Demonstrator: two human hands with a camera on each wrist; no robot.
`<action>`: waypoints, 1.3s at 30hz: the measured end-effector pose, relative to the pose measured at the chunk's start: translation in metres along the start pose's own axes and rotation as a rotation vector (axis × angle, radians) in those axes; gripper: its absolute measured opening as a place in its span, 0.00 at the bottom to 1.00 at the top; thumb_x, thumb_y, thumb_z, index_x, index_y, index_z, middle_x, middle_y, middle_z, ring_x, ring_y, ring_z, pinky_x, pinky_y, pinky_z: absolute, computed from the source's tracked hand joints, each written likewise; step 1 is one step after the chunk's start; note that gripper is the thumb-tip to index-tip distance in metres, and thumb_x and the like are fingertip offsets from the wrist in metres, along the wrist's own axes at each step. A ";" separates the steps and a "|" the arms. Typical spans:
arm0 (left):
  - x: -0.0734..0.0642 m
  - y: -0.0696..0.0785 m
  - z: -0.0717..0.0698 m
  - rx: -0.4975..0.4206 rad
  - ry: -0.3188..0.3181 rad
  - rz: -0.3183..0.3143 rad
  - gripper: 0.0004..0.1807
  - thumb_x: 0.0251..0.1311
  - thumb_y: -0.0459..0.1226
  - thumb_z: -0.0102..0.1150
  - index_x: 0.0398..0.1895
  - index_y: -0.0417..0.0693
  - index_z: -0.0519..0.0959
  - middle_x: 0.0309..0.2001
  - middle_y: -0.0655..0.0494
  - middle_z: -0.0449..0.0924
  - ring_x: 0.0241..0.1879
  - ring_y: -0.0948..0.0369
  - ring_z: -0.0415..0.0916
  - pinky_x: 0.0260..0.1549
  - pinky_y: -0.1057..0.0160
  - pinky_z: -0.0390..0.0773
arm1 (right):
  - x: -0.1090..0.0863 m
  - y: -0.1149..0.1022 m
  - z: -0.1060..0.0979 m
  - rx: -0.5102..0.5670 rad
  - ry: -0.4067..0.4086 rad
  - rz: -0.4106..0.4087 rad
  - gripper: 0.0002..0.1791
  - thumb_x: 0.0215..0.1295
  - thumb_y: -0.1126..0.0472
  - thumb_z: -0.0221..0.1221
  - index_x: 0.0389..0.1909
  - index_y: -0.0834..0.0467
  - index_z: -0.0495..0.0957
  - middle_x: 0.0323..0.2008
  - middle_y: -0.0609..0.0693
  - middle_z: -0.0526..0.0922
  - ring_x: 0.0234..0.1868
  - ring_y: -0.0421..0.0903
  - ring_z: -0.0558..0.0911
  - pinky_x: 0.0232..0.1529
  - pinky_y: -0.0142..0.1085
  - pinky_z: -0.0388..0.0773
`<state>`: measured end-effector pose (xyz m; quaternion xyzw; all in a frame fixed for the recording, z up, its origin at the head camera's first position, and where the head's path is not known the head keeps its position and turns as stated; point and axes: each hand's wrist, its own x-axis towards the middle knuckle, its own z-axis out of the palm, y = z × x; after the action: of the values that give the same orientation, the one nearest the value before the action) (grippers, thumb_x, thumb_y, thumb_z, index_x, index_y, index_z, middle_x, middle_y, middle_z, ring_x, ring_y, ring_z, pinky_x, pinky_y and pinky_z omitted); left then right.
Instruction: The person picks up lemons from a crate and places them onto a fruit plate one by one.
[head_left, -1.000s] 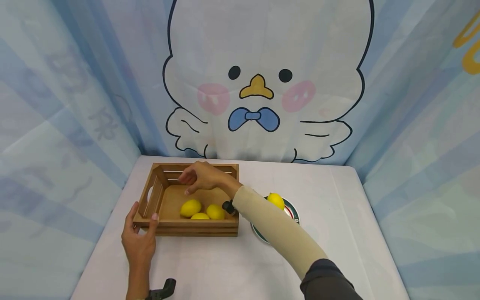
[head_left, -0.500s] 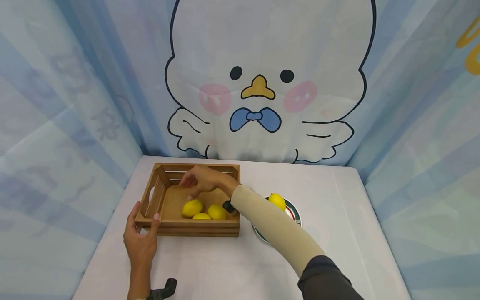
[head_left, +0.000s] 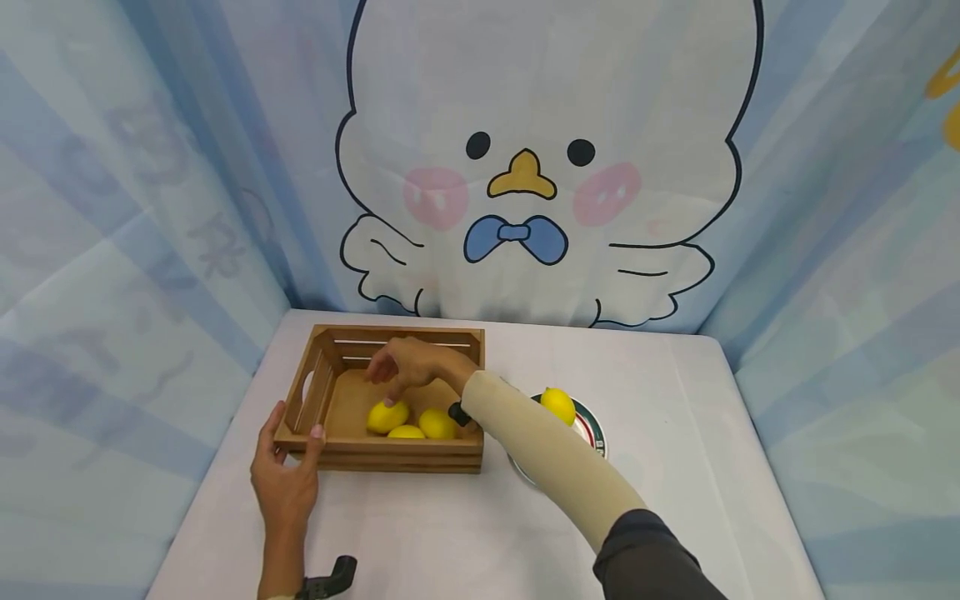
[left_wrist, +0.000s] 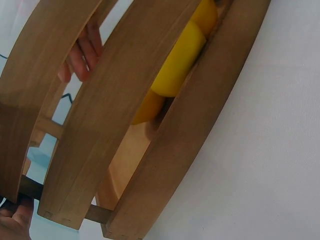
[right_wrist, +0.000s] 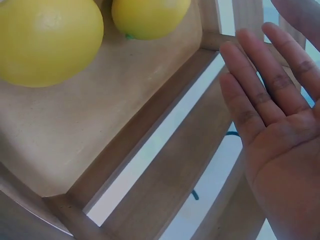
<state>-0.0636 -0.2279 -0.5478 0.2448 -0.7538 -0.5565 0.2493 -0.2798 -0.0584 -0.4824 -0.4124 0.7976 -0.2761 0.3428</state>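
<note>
The person's left hand (head_left: 285,492) grips the near left corner of a slatted wooden crate (head_left: 382,458), thumb laid on the front rim and the other fingers bent round the outside of the left wall. Its hold is on the wood alone.

The right hand (head_left: 420,367) reaches over the crate from the other side, palm down and hollow. From where the right wrist looks, the palm is bare: the four fingers stretch out long and fairly straight, lying close to one another, with the thumb set apart from them. It is a loose, spread hand with nothing in its grasp. From above, the thumb tip lines up with the leftmost lemon (head_left: 387,417); I can't tell whether it touches the skin of the fruit or hangs just over it.

That lemon lies on the crate floor toward the front, with a second lemon (head_left: 437,423) to its right and a third lemon (head_left: 406,432) between them, tucked near the front wall and half hidden by the rim. The three sit close together.

To the right of the crate stands a white plate with a dark green rim (head_left: 594,421), a fourth lemon (head_left: 558,405) at its far side. The right forearm, in a cream sleeve (head_left: 555,454), crosses over the plate and hides much of it. Crate and plate both rest on a white tablecloth (head_left: 690,467).
</note>
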 end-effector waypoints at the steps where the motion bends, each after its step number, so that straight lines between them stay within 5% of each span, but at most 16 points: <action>1: 0.000 0.000 0.000 0.002 0.000 0.001 0.39 0.69 0.42 0.70 0.81 0.58 0.67 0.82 0.54 0.65 0.82 0.49 0.58 0.81 0.40 0.57 | 0.000 0.000 0.000 0.000 -0.006 0.002 0.27 0.63 0.63 0.75 0.64 0.55 0.83 0.62 0.49 0.86 0.62 0.45 0.83 0.63 0.30 0.80; 16: 0.001 0.000 0.000 0.003 -0.005 -0.001 0.39 0.69 0.43 0.70 0.82 0.55 0.67 0.82 0.54 0.64 0.83 0.50 0.57 0.80 0.39 0.57 | 0.011 0.008 0.010 -0.027 -0.085 0.042 0.27 0.64 0.68 0.73 0.65 0.55 0.82 0.67 0.52 0.83 0.70 0.51 0.79 0.69 0.36 0.78; 39: 0.003 -0.002 0.001 0.008 0.003 0.008 0.39 0.69 0.40 0.70 0.81 0.57 0.67 0.82 0.53 0.65 0.83 0.49 0.57 0.79 0.37 0.58 | 0.026 0.009 0.023 -0.130 -0.112 0.087 0.27 0.60 0.67 0.76 0.61 0.51 0.86 0.63 0.51 0.86 0.64 0.49 0.81 0.64 0.36 0.81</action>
<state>-0.0663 -0.2297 -0.5497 0.2436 -0.7566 -0.5521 0.2516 -0.2769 -0.0796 -0.5111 -0.4136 0.8106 -0.1851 0.3710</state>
